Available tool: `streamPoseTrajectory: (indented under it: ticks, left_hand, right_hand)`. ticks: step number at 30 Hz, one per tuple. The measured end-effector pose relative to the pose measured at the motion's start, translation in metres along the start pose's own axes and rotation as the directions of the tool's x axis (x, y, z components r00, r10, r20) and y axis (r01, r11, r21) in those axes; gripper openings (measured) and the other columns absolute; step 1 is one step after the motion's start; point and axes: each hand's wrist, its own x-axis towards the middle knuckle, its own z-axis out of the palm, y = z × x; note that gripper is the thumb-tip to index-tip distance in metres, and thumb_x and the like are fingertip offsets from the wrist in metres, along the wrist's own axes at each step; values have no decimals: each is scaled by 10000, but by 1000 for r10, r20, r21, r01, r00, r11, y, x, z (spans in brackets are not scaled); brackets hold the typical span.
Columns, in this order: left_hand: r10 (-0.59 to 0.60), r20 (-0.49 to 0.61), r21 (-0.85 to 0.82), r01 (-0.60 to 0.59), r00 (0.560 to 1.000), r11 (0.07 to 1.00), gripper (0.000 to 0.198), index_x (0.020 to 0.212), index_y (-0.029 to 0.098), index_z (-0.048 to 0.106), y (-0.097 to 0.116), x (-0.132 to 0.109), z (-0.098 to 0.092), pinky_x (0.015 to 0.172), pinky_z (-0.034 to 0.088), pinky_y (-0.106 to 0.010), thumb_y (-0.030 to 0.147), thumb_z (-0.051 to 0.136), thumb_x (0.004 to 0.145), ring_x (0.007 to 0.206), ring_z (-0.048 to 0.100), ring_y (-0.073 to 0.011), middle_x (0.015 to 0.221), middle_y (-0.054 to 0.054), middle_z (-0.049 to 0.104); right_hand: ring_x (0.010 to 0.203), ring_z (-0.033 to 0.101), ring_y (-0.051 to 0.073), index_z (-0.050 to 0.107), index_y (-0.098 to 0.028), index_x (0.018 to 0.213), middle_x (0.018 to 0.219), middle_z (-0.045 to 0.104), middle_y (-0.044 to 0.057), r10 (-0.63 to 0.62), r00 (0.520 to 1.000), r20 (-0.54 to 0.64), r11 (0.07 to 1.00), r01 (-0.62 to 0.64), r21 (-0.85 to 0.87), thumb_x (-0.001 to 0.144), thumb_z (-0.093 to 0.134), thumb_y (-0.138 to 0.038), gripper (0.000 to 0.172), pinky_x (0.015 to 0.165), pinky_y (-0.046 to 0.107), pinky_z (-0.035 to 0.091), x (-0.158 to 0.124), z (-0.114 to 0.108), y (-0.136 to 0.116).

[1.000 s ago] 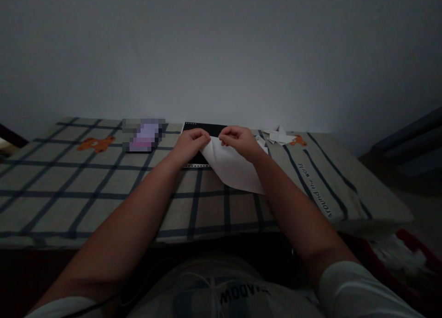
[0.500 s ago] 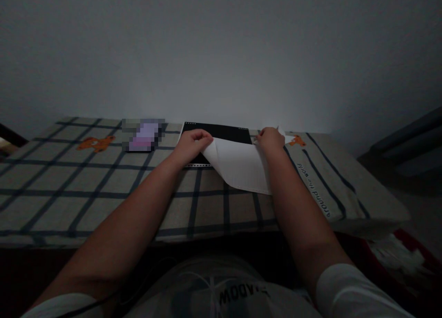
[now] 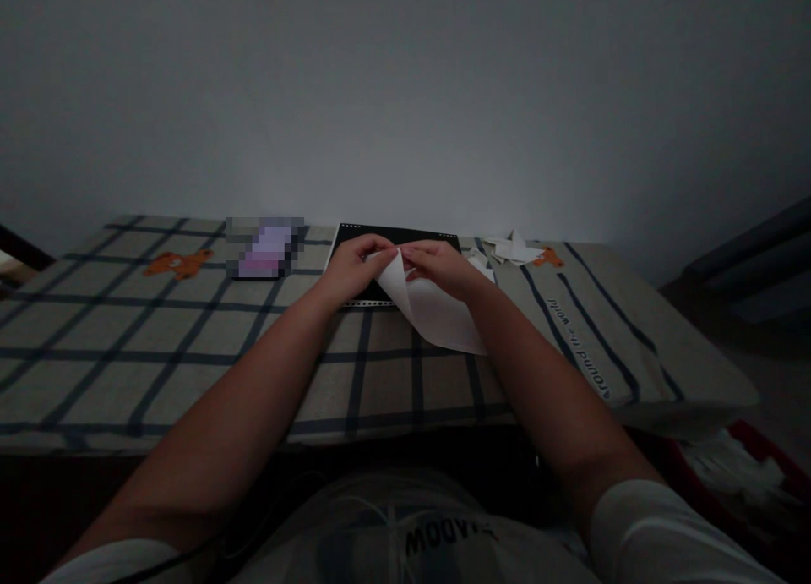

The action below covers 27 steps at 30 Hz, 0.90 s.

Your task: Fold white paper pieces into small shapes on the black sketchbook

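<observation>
A white sheet of paper [image 3: 447, 315] is held up over the table, its lower edge curving down toward me. My left hand [image 3: 356, 267] pinches its upper left corner. Right beside it, my right hand [image 3: 440, 267] has its fingers closed on the same corner, the fingertips of both hands nearly touching. Beneath the hands and the paper lies a black notebook cover [image 3: 393, 234] with small punched holes along its edge; its middle is hidden.
Folded white paper pieces [image 3: 514, 248] lie right of the notebook. A phone-like object [image 3: 266, 250], pixelated, rests at the left. A checked cloth [image 3: 209, 381] covers the table, against a grey wall. A red container [image 3: 748, 436] with white material stands at lower right.
My right hand has moved left from the sheet's right side to the corner by my left hand, uncovering the folded paper pieces. My left hand has hardly moved.
</observation>
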Motion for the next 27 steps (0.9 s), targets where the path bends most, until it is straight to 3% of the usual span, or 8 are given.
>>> streamPoseTrajectory:
  ticks: [5,11,17,27]
  left_hand:
    - [16,10,-2,-16,1000,1000,322,924,164,736,0,0,0,851,520,-331,466,691,820,894,667,-200,941,-63,746]
    - [-28,-12,-106,26,1000,994,441,1113,163,745,-3,0,0,806,524,-325,419,752,754,829,659,-183,896,-47,740]
    - [-60,12,-66,61,998,996,361,944,153,773,4,-1,-1,837,510,-332,460,749,754,868,660,-197,941,-75,765]
    - [-109,40,-65,112,993,992,267,783,162,723,8,-3,-5,754,472,-300,418,721,707,744,599,-162,765,-18,697]
  right_hand:
    - [743,599,120,739,-183,837,779,675,6,92,995,41,981,-97,169,727,816,-390,247,693,251,509,-2,-1,0]
    - [688,575,113,719,-200,854,746,649,-4,122,989,83,967,-138,214,748,798,-347,198,636,238,468,-2,2,-3]
    - [673,559,107,686,-180,811,711,631,-11,120,992,42,973,-126,192,702,829,-342,242,627,237,455,-3,-1,-4]
    - [663,593,115,656,-175,766,674,641,-8,76,996,36,985,-80,153,676,825,-352,261,676,266,485,-2,6,-3]
